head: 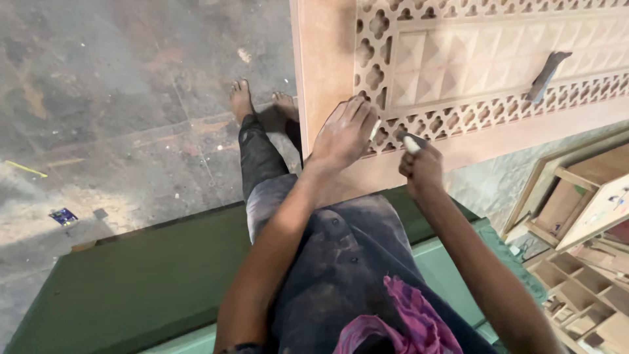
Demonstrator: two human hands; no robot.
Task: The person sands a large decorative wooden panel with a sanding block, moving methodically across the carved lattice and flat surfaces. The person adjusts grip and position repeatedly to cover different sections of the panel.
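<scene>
A large carved wooden panel [472, 59] with a lattice border and raised diamond squares lies in front of me. My left hand [344, 131] rests flat on its lattice edge, dusty, with a thin pale object under the fingertips. Just to the right, my right hand [420, 167] is closed around a small tool with a white tip [411, 144] that touches the lattice. A grey flat tool [547, 75] lies farther right on the panel. My dark trousers, bare feet [241, 98] and a pink cloth [406, 324] show below.
I am seated on a dark green bench [131, 282]. The concrete floor [98, 98] at left is dusty, with a small blue item [63, 216] and a yellow strip [26, 169]. Wooden compartment frames [583, 275] stand at the lower right.
</scene>
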